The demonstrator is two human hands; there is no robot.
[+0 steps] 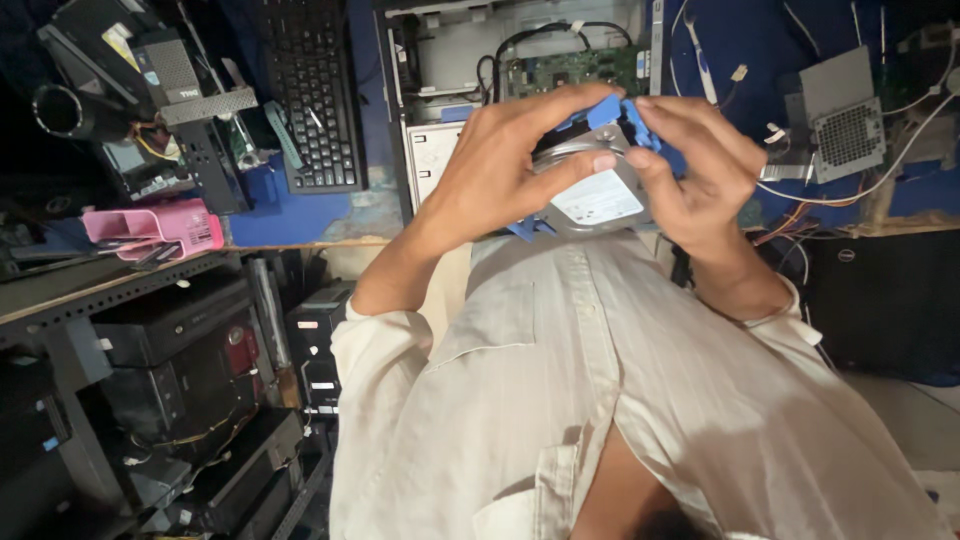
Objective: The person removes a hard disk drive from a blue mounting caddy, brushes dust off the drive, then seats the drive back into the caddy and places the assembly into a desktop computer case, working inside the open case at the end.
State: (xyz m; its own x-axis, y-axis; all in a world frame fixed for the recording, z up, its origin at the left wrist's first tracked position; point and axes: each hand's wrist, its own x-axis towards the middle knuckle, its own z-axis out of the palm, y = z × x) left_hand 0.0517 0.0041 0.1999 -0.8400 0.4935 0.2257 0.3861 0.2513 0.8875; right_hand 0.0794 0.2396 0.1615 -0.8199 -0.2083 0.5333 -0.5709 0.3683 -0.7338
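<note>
While the hard drive [597, 190] is held up in front of the open computer case [520, 60], it is gripped from both sides by the two bare hands. The left hand [500, 160] is closed on the left edge of the drive, with the thumb pressed on its silver face near the white label, and the fingers curled over the top. The right hand [700, 170] is closed on the right edge, with the fingertips on the blue plastic bracket [625, 115] that is wrapped around the drive. The drive is seen just below the green circuit board [580, 68] of the case, and above the light shirt of the person.

It is judged that the drive is a stiff and rather heavy metal block for its size, with smooth faces which may slip, and that it is fragile against a drop or a knock. The bracket seems thin and flexible, so it can bend when it is pulled. The drive is best taken by its two long side edges, not by the label face and not by the bracket alone.

Left of the case a black keyboard [312, 95] is lying, and further left a pink box [160, 228] is placed. Right of the case a grey power supply [843, 115] with loose cables is seen.
</note>
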